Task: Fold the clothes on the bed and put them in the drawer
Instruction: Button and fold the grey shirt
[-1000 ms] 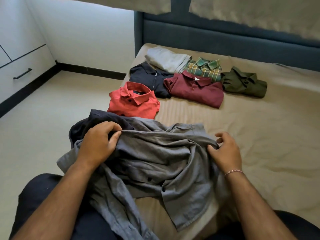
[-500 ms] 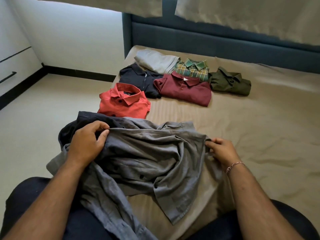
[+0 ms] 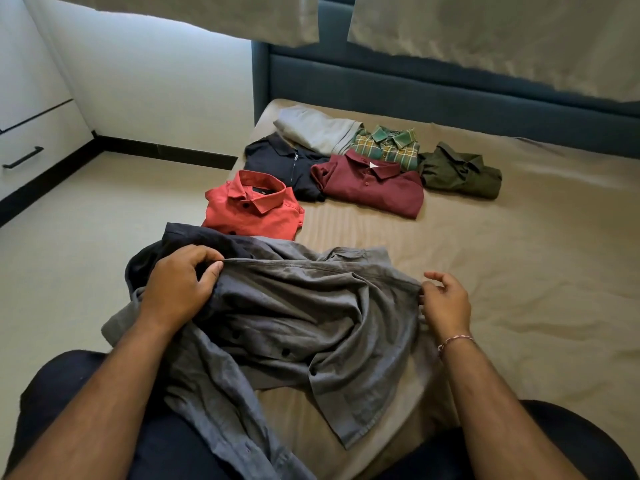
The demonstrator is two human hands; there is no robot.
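A crumpled grey shirt lies on the near part of the bed, one flap trailing over the person's lap. The left hand grips a seam at its upper left, and the right hand pinches the same seam at the right end. Beyond it lie folded clothes: a red shirt, a navy polo, a maroon polo, a plaid shirt, an olive shirt and a light grey garment; a drawer fronts the cabinet at far left.

A white wall meets a pale floor along a black skirting board; a dark blue-grey upholstered headboard stands behind, pale curtains hanging above, daylight glowing beneath them
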